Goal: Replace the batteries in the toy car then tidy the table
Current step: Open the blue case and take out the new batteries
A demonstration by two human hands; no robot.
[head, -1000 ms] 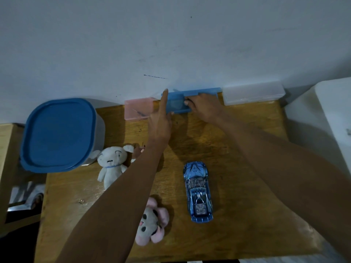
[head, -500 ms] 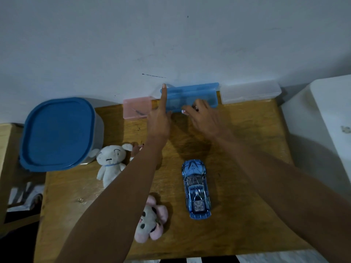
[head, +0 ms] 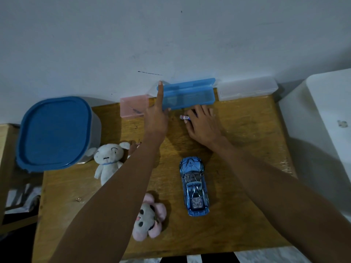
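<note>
Toy car [head: 193,186] metallic blue w/ silver lines. Pencil case [head: 188,96] blue, boxes pink [head: 133,107] & clear [head: 247,89]. Tub lid [head: 55,131] blue. Plush dog [head: 108,162] white; plush [head: 148,217] pink/grey. Table [head: 247,215] brown wood.

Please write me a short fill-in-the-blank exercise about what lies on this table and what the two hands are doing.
1. The right hand pinches a small ____ just in front of the blue case.
2. The left hand rests a straight finger against the blue case's ____ end.
3. The toy car is coloured ____.
4. The case left of the blue one is ____.

Missing words: battery; left; blue; pink
</note>
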